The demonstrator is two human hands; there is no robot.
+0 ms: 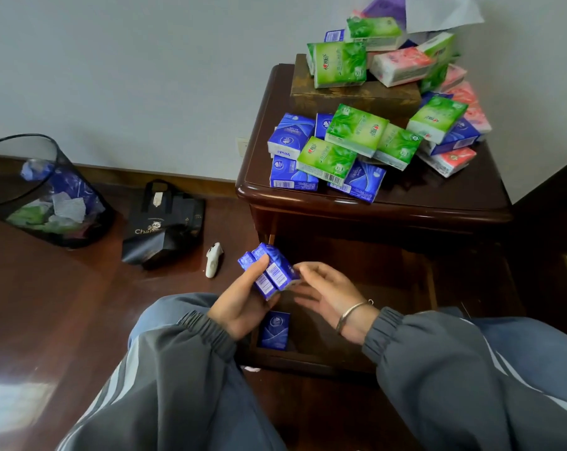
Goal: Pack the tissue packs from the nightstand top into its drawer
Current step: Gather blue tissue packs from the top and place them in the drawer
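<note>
— Tissue packs [357, 141]: mostly heaped on nightstand top [422, 196], one blue pack [274, 330] already in drawer [324, 361].
— In hand now?
— Two blue packs [274, 271], left hand [243, 307] fingers curled round them over the drawer; right hand [327, 294] fingers loosely spread just beside.
— Next?
— Probably lowering them beside that lone pack, flat.

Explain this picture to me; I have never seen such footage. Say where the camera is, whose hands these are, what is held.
No machine here: a person wears one camera on the head, looking down at their own hands. The left hand grips a few small blue tissue packs above the open drawer, where one blue pack already lies. The right hand is open beside them. On the nightstand lies a pile of green, blue and pink packs, some on a wooden box.
</note>
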